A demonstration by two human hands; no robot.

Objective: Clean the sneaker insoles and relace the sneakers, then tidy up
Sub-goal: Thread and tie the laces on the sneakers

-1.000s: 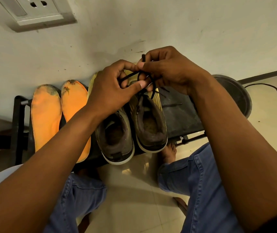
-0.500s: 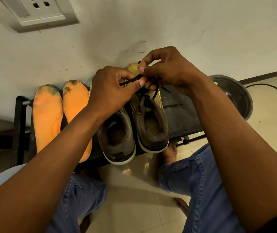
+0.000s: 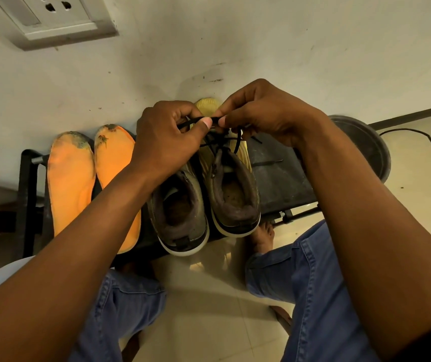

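Two hands meet above the right sneaker [image 3: 231, 194]: the left hand [image 3: 167, 142] and the right hand [image 3: 264, 113] each pinch the black lace [image 3: 196, 121] between thumb and fingers, thumbs almost touching, the lace stretched between them and running down to the shoe's eyelets.
Two sneakers, yellow-toed with dark worn collars, stand side by side on a low black worktop [image 3: 279, 173] against the wall, toes to the wall; the left sneaker [image 3: 180, 212] lies partly under the left wrist.
Two orange insoles [image 3: 70, 178], soiled at the toe ends, lie beside each other to the left of the shoes on the same worktop.
One dark round pan [image 3: 366, 145] at the right end, on the floor.
One wall socket [image 3: 52, 14] above.
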